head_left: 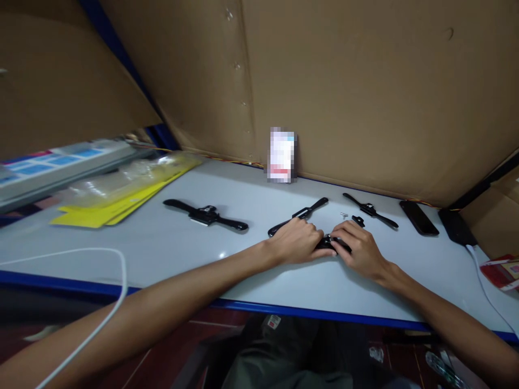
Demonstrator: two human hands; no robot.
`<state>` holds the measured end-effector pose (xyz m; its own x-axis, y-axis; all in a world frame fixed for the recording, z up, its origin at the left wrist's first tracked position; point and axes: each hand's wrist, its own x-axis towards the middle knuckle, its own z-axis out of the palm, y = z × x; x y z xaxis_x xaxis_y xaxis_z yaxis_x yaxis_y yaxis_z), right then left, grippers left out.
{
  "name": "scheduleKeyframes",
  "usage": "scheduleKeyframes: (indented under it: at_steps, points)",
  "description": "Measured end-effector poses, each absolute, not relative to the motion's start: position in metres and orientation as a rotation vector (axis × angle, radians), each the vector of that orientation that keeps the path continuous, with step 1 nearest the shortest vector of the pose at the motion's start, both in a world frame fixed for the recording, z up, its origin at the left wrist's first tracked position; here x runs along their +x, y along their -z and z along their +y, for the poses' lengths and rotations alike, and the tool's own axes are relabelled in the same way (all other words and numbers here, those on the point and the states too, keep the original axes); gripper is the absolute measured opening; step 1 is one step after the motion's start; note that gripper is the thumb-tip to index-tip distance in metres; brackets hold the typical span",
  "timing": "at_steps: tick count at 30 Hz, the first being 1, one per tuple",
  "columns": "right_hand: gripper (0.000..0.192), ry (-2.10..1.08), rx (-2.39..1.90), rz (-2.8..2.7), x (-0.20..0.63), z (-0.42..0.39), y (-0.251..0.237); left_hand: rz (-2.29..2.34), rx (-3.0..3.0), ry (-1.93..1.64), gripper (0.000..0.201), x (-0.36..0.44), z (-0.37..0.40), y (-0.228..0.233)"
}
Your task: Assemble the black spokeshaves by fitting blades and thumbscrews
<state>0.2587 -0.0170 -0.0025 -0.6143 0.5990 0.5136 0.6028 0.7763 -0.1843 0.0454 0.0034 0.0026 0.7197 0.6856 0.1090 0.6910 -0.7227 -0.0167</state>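
both forearms reach in from the near edge of the white table (pixel 170 254), meeting over a black smartwatch (pixel 329 243) that lies flat between them. left hand (pixel 298 241) is curled over its left end, fingers bunched and pressing down; right hand (pixel 359 249) pinches the right end with its fingertips. most of the watch is hidden under the knuckles. it looks light, with a stiff, smooth case and a soft, bendy strap, so the grip likely belongs on the case edges, not the glass. three more watches (pixel 205 215) (pixel 299 215) (pixel 370 209) lie beyond, well apart, and a dark phone (pixel 419 218) to the right.
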Motion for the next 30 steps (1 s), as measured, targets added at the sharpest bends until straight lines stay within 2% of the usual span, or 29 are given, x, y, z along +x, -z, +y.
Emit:
scheduleKeyframes:
  at_steps: [8, 17, 24, 30]
  points:
    - [0.018, 0.074, -0.961, -2.568, 0.259, -0.019, -0.001, -1.103, -2.899, 0.205, 0.089, 0.045, 0.005, 0.000]
    - [0.019, 0.528, -1.013, -2.713, 0.255, -0.023, -0.004, -1.066, -2.913, 0.280, 0.087, 0.042, 0.009, 0.006]
    - [0.010, 0.428, -0.978, -2.828, 0.255, -0.029, -0.014, -0.874, -2.891, 0.164, 0.080, 0.042, 0.007, 0.003]
    - [0.012, 0.455, -0.965, -2.818, 0.255, -0.033, -0.014, -0.797, -2.875, 0.166, 0.081, 0.041, 0.007, 0.002]
